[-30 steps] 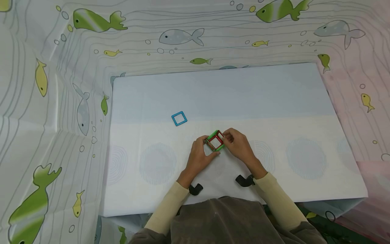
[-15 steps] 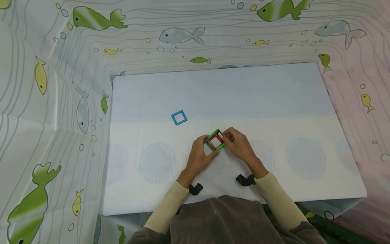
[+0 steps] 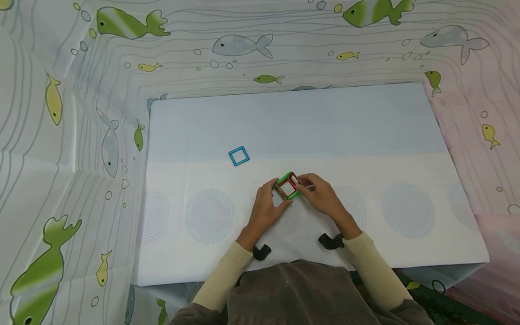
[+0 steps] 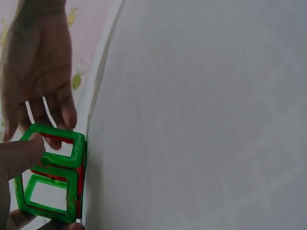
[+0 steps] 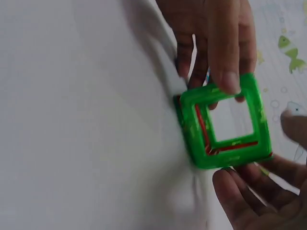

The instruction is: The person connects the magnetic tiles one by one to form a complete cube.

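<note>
A small cube of green and red square magnetic tiles (image 3: 291, 195) stands near the table's middle, with open-framed sides. My left hand (image 3: 266, 205) grips it, thumb at the near side and fingers round the far left. In the left wrist view the left thumb (image 4: 21, 154) presses on a green tile (image 4: 72, 191). My right hand (image 3: 321, 196) is at the cube's right side. In the right wrist view its fingers (image 5: 240, 199) lie close under the cube (image 5: 192, 132), and its thumb is apart from it. Whether those fingers touch the cube is unclear.
A single blue square magnetic tile (image 3: 232, 159) lies flat on the white-and-pale-blue table (image 3: 345, 122), beyond the hands to the left. Black wrist-worn pieces (image 3: 330, 242) sit at both wrists. Fish-patterned cloth (image 3: 183, 27) surrounds the table.
The right hand has shifted slightly right and towards the body, its fingers lying differently at the cube's right side. The left hand and the cube stay nearly in place. The blue tile lies still.
</note>
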The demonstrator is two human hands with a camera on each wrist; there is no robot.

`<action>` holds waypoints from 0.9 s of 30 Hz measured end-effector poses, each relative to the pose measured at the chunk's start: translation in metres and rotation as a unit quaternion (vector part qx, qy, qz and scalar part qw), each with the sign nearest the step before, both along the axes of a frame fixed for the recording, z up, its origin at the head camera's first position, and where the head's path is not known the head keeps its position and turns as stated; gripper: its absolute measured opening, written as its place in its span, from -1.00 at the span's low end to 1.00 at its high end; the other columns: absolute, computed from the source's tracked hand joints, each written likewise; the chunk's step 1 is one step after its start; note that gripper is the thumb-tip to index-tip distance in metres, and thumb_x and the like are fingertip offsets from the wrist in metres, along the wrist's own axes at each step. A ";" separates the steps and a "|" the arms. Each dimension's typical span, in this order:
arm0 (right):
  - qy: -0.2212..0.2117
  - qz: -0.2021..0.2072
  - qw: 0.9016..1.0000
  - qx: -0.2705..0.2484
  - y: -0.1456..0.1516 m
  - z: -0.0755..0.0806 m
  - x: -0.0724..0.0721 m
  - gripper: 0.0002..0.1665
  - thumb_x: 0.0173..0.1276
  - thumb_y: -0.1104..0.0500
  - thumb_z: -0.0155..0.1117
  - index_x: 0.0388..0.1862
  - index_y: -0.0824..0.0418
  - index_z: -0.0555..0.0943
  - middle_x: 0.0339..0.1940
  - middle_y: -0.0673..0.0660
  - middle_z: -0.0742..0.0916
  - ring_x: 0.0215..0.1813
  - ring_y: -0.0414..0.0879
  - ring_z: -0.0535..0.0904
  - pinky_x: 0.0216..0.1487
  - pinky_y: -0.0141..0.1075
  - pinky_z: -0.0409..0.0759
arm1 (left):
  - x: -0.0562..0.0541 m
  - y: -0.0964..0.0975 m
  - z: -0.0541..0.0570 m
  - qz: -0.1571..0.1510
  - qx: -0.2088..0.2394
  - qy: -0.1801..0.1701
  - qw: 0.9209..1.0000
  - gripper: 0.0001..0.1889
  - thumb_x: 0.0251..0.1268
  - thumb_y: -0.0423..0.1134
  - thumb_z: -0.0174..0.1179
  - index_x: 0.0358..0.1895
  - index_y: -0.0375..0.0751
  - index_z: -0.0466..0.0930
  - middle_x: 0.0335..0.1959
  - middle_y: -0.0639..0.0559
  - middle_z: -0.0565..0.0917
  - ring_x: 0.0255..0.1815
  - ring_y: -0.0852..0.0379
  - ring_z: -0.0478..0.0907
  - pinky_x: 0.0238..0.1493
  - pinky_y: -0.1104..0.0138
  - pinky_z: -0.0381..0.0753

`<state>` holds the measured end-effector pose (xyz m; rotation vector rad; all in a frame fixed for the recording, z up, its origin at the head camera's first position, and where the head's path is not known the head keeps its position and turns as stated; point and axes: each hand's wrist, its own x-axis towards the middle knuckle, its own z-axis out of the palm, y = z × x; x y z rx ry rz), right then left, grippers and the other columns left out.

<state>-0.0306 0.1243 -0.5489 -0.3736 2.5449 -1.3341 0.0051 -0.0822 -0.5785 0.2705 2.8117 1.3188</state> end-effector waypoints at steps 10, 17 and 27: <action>0.069 0.081 0.993 0.053 0.016 -0.022 -0.011 -0.13 0.20 0.16 0.54 0.45 0.22 0.35 0.34 0.21 0.56 0.33 0.15 0.44 0.21 0.04 0.53 | -0.003 -0.007 -0.002 -0.029 -0.007 -0.009 1.000 -0.14 0.26 -0.07 0.39 0.54 -0.11 0.13 0.29 -0.04 0.50 0.05 0.04 0.48 0.00 0.24 0.58; 0.069 0.116 0.985 0.103 0.013 -0.025 -0.021 0.07 0.09 0.07 0.62 0.53 0.12 0.28 0.51 0.22 0.42 0.62 0.28 0.05 0.47 0.33 0.08 | -0.006 -0.010 -0.001 -0.057 -0.021 -0.010 0.998 -0.11 0.26 -0.07 0.40 0.57 -0.09 0.08 0.33 -0.06 0.50 0.24 -0.03 0.42 0.17 0.12 0.54; 0.025 0.128 0.985 0.109 0.017 -0.021 -0.023 0.08 0.16 0.03 0.57 0.57 0.12 0.20 0.58 0.26 0.30 0.64 0.26 -0.01 0.48 0.27 0.17 | -0.014 -0.023 0.004 -0.086 -0.023 -0.037 0.995 -0.02 0.24 0.08 0.38 0.60 -0.11 0.00 0.51 -0.09 0.31 0.46 -0.10 0.26 0.39 0.04 0.40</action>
